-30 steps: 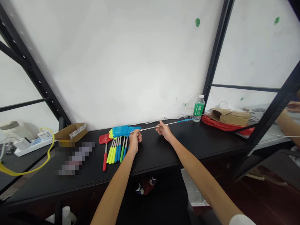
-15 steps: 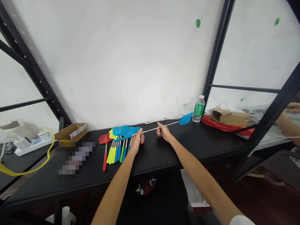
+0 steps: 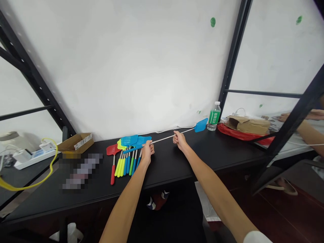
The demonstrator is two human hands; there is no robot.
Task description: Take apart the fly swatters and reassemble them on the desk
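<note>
Both of my hands grip one extended blue fly swatter (image 3: 201, 125) by its thin metal rod, held level just above the black table (image 3: 172, 165). My left hand (image 3: 147, 151) is closed round the blue handle end, and my right hand (image 3: 179, 138) pinches the rod further right. The blue head points toward the green-labelled water bottle (image 3: 214, 117). Below and left of my left hand, several collapsed fly swatters (image 3: 125, 155) with red, yellow, blue and green handles lie side by side on the table.
An open cardboard box (image 3: 76, 143) sits at the back left, a power strip (image 3: 32, 155) and yellow cable (image 3: 30, 184) further left. On the right lie a red bag (image 3: 238, 135) and a brown carton (image 3: 249, 125). Another person's arm (image 3: 307, 130) reaches in at far right. Black rack posts (image 3: 231, 57) frame the table.
The swatter's head turned from edge-on to flat, showing its blue face near the bottle. My right hand slid slightly right along the rod; my left hand stayed by the pile.
</note>
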